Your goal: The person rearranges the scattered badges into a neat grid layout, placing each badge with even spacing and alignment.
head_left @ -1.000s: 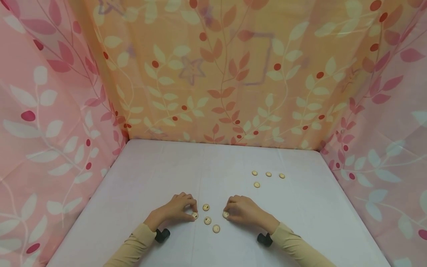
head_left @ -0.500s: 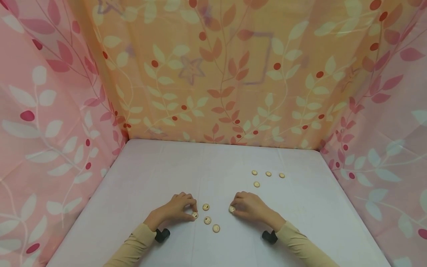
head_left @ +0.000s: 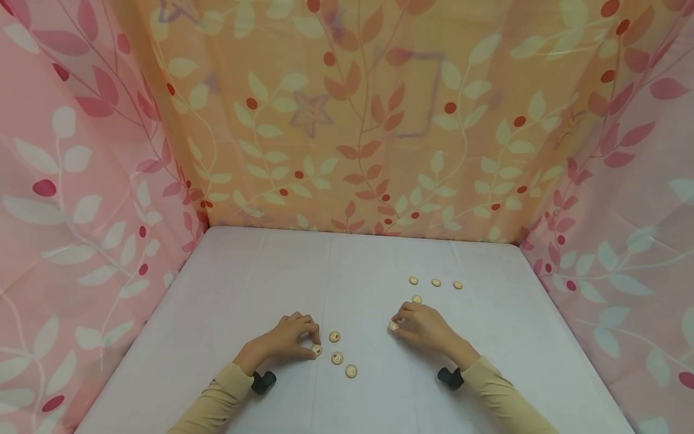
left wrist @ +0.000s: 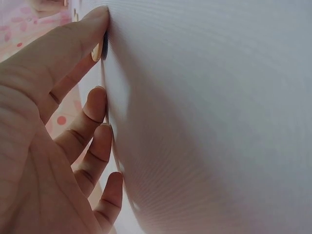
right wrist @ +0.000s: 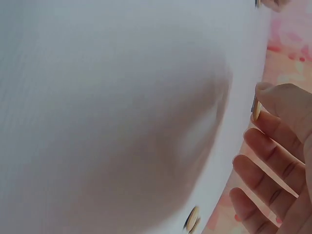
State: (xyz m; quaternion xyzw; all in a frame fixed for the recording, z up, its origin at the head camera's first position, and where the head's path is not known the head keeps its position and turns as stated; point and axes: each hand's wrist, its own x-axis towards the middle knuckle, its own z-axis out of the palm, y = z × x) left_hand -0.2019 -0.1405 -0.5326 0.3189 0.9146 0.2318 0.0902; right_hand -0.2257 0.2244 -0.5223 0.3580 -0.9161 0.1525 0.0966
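Observation:
Small round beige buttons lie on a white table (head_left: 260, 283). My left hand (head_left: 314, 345) rests on the table and pinches one button (head_left: 317, 350) between thumb and finger; the left wrist view shows that button (left wrist: 97, 50) on edge against the surface. Three loose buttons (head_left: 337, 358) lie just right of it. My right hand (head_left: 397, 323) pinches another button (head_left: 393, 327), seen in the right wrist view at the fingertips (right wrist: 255, 110). That hand sits just below a far group of several buttons (head_left: 436, 282), its knuckles close to the nearest one (head_left: 417, 298).
Pink and orange leaf-print curtains (head_left: 347, 120) wall the table at the back and on both sides. A black wrist camera (head_left: 264, 382) sits on each wrist. In the right wrist view a loose button (right wrist: 192, 219) lies near the bottom edge.
My right hand has slid away and to the right with its pinched button, from beside the near cluster up to the far group. The left hand has stayed put.

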